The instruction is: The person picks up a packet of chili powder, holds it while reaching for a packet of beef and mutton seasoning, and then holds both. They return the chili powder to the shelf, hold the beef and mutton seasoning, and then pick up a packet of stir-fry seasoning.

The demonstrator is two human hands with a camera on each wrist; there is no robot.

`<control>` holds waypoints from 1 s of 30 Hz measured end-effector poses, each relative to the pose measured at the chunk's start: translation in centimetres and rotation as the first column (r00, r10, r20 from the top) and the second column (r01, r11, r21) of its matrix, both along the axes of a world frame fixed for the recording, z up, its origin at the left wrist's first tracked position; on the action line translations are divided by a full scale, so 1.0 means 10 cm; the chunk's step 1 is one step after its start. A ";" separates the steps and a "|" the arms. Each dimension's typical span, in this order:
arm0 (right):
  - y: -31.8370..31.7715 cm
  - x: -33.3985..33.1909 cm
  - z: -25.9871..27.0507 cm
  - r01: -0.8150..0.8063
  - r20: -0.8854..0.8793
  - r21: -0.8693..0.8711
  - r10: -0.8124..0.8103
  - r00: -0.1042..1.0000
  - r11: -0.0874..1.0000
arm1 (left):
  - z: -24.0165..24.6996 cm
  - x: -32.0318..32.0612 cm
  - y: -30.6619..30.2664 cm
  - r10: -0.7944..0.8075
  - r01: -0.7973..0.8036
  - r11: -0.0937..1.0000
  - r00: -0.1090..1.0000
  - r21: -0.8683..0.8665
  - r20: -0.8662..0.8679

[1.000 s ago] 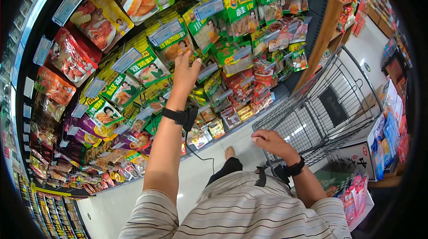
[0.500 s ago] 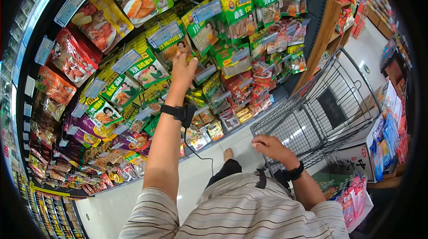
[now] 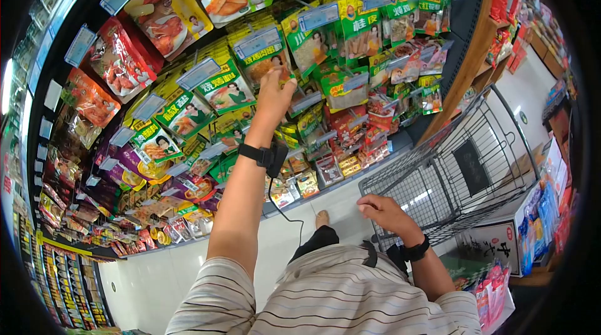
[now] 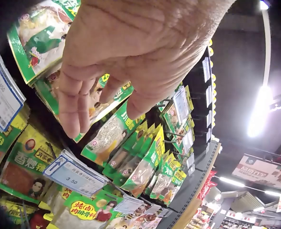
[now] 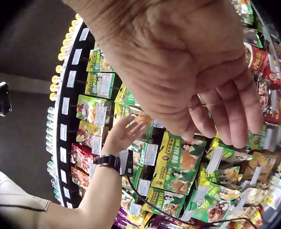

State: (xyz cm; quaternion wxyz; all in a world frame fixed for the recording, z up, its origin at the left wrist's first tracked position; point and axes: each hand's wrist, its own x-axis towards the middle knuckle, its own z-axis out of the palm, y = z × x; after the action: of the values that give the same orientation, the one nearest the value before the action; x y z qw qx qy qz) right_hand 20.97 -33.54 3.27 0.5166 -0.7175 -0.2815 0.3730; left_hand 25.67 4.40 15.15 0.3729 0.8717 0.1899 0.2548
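My left hand (image 3: pixel 273 98) reaches out to the rack, its fingertips right at the front of a yellow-and-green seasoning packet (image 3: pixel 261 67) below a price tag. In the left wrist view, the fingers of that hand (image 4: pixel 131 57) hang down loosely over the hanging packets, thumb apart from them. A small green seasoning packet (image 4: pixel 109 136) hangs just below the fingertips. Low in front of the body, beside the shopping cart (image 3: pixel 432 192), is my right hand (image 3: pixel 387 213). Its fingers are loosely bent in the right wrist view and hold nothing.
Several rows of hanging packets with price tags (image 3: pixel 318 16) fill the rack. A wooden rack end (image 3: pixel 460 60) stands to the right. Behind the cart, a white carton (image 3: pixel 491 244) carries bagged goods. A black cable (image 3: pixel 285 215) trails from the left wrist camera.
The head view has turned slightly left, so the rack and left arm appear farther right. The left hand stays at the same packet; the right hand has hardly moved.
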 end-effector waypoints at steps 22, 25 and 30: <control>0.04 -0.09 0.09 -0.119 0.029 -0.005 0.119 0.993 0.993 | 0.82 -0.93 -0.67 -0.109 0.097 0.993 0.969 0.064 0.223; 0.02 -0.14 0.43 -0.087 -0.030 0.069 0.090 0.996 0.994 | 0.94 -0.96 -0.77 -0.118 0.113 0.993 0.950 0.034 0.289; -0.15 -0.19 1.56 -0.087 0.163 0.375 0.027 0.986 0.923 | 1.15 -0.94 -0.88 -0.164 0.153 0.986 0.924 0.059 0.346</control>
State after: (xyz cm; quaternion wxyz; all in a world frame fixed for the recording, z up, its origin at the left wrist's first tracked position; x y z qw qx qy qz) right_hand 19.04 -35.03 18.89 0.6115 -0.6217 -0.4087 0.2692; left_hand 16.30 -4.44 26.66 0.4067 0.8307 0.0455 0.3774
